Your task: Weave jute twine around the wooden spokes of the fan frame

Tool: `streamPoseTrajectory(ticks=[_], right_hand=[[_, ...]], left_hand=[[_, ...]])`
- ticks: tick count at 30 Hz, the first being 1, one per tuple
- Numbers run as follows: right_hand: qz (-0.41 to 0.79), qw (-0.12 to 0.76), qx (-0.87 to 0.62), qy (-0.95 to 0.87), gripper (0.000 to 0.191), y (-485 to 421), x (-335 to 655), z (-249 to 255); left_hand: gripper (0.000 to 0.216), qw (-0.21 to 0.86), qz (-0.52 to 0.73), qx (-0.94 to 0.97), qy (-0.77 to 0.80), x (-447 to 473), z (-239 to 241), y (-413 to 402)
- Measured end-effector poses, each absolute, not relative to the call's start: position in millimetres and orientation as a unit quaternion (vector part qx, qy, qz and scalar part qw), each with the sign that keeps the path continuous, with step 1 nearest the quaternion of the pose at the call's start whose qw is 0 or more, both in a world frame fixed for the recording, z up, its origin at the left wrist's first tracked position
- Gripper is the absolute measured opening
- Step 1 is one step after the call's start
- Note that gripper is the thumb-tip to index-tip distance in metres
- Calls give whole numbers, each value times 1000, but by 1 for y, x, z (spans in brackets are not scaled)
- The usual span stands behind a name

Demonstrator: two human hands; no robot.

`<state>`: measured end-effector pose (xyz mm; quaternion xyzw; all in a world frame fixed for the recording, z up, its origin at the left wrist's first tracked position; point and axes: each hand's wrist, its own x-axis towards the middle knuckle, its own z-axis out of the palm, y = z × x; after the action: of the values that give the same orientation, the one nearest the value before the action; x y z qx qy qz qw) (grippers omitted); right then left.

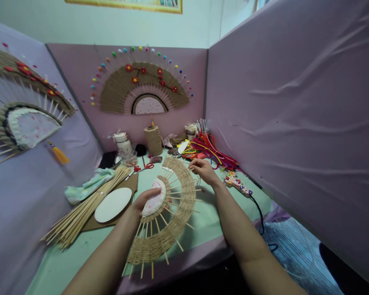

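Observation:
A half-round fan of woven twine on thin wooden sticks is tilted above the table. My left hand grips it at the pale, pink-patterned half-disc at its centre, thumb on top and the other fingers mostly hidden underneath. Stick ends poke out past the woven band all along the outer rim. At the upper right of that rim, my right hand is closed in a pinch close to a stick end. A thin strand of twine curves down just below these fingers.
Left of the fan lie a bundle of sticks, a white oval card and a cloth. Behind stand a twine spool and red scissors. A glue gun with a cord and coloured pipe cleaners lie right.

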<state>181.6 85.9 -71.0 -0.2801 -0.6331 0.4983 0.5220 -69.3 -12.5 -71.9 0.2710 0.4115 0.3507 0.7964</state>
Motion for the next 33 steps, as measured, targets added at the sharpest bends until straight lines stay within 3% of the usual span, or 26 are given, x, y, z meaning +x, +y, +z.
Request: streamPoseTrajectory(ticks=[5, 9, 18, 25, 33], right_hand=[[558, 432, -219, -674, 23, 76, 178, -70], [530, 392, -211, -722, 22, 70, 173, -64], [311, 557, -308, -706, 22, 82, 173, -75], [218, 581, -293, -727, 24, 79, 175, -72], [222, 553, -264, -758, 17, 77, 177, -67]], left_hand=[[22, 824, 316, 267, 387, -93, -82, -27], [20, 829, 307, 285, 371, -92, -88, -35], [18, 833, 304, 282, 367, -84, -85, -35], [20, 836, 292, 260, 385, -84, -88, -33], [22, 829, 276, 260, 411, -80, -82, -33]])
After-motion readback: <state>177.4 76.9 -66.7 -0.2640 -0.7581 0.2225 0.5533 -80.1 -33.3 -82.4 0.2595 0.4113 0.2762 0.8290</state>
